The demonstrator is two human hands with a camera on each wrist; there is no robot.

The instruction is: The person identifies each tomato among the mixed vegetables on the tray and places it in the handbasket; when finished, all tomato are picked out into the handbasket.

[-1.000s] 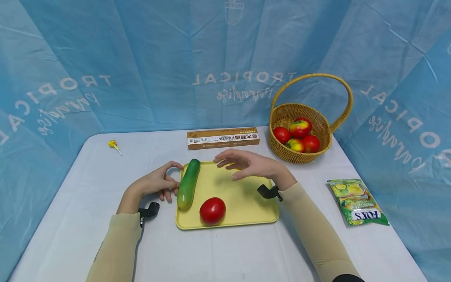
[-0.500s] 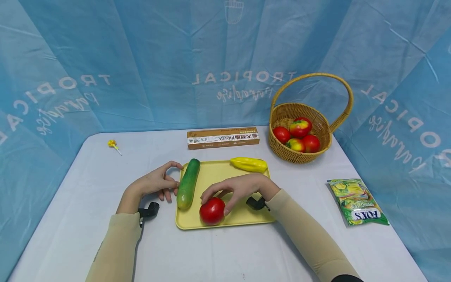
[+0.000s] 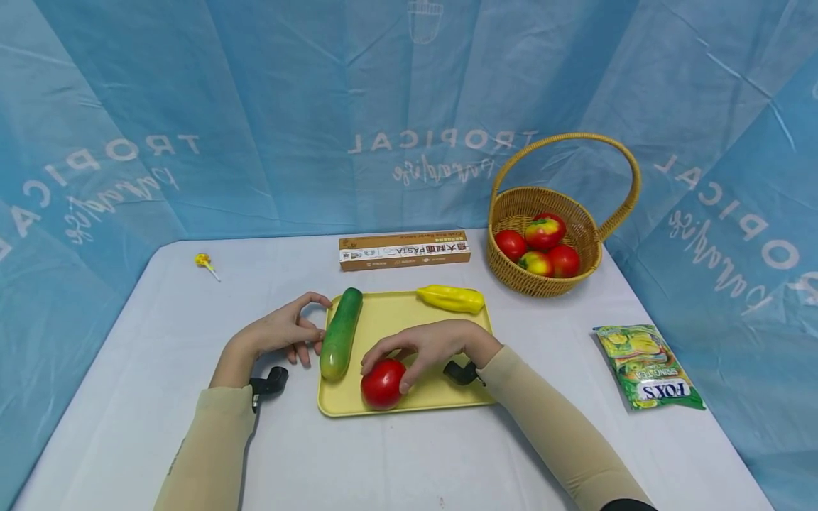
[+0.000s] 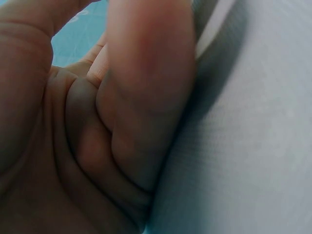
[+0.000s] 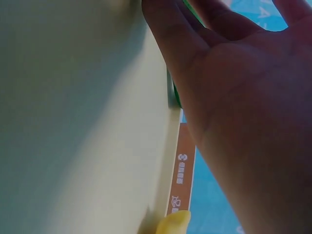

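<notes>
A smooth, round red fruit [image 3: 382, 385] sits at the front of the yellow tray [image 3: 441, 402]. My right hand [image 3: 434, 348] holds it from above, thumb on its right side and fingers over its far side. In the right wrist view the palm [image 5: 253, 92] shows, but the fruit cannot be made out. A green cucumber [image 3: 342, 335] lies along the tray's left edge. Beside it my left hand [image 3: 277, 332] rests with relaxed, bent fingers, its index finger and thumb at the tray's rim. A long yellow pepper-like piece [image 3: 451, 299] lies at the tray's back right.
Behind the tray is a pasta box [image 3: 405, 250]. A wicker basket [image 3: 537, 285] with several red and yellow fruits stands at the back right. A green packet [image 3: 648, 365] lies at the right, a yellow lollipop [image 3: 203, 260] at the back left. Blue cloth [image 3: 275, 142] surrounds the table.
My right hand has come down and forward from over the yellow piece, uncovering it, and taken hold of the red fruit, which has shifted very slightly left. My left hand has stayed put.
</notes>
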